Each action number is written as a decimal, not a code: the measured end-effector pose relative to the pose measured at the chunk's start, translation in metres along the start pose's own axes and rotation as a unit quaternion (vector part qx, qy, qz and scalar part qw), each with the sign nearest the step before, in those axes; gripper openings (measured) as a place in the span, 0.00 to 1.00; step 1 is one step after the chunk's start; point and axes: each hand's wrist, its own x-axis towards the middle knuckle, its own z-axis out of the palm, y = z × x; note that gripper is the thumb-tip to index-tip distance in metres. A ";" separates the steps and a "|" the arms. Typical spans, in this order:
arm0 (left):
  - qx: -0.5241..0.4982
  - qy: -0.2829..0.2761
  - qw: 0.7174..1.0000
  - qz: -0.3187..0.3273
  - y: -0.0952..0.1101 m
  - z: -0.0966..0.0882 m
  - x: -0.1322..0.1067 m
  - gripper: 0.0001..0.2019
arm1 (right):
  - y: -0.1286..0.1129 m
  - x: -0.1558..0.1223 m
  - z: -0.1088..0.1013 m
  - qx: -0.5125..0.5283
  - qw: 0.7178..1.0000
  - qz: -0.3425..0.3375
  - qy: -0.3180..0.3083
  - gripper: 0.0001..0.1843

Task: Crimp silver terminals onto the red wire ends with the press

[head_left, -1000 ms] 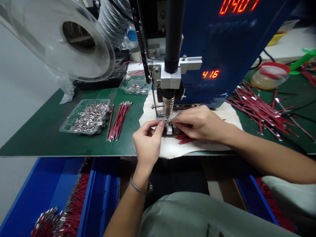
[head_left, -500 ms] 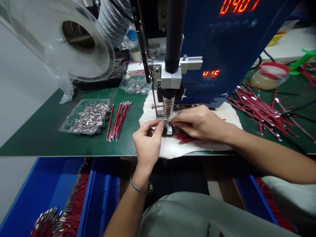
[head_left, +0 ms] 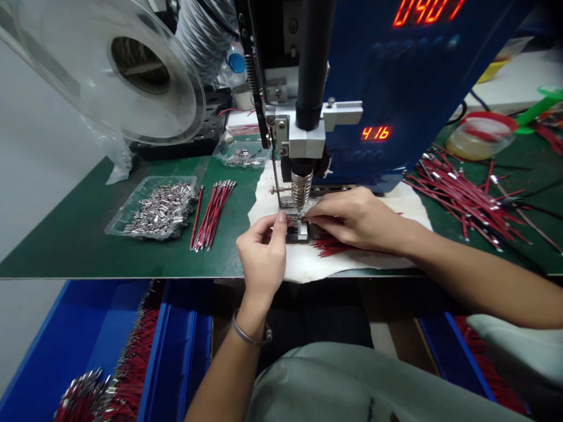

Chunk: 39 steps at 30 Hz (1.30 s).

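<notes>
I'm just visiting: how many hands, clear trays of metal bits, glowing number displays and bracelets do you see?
Left hand and right hand: 2
Near tray and far tray: 2
Upper display and lower display: 2
Bracelet: 1
Total: 7

Head-worn view, facing forward and down, seemingly close above bench (head_left: pixel 65 240)

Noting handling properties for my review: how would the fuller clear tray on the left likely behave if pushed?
The clear tray looks thin, so it may flex. Broad and low, it would probably slide rather than tip. Its metal pieces are heaped loose, so some could spill.
</notes>
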 end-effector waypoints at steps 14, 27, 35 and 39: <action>0.003 0.000 1.000 0.000 0.001 -0.001 0.000 0.11 | -0.001 0.001 0.000 0.000 1.000 0.005 -0.005 0.09; -0.001 0.001 1.000 0.000 0.000 0.000 0.000 0.11 | 0.000 0.001 0.000 0.004 1.000 0.010 0.002 0.09; 0.001 0.009 1.000 0.002 0.001 0.000 0.000 0.11 | -0.001 0.002 0.001 0.008 1.000 0.012 0.006 0.08; 0.005 0.007 1.000 0.004 0.001 0.000 0.000 0.11 | -0.001 0.002 0.001 0.010 1.000 0.013 0.006 0.09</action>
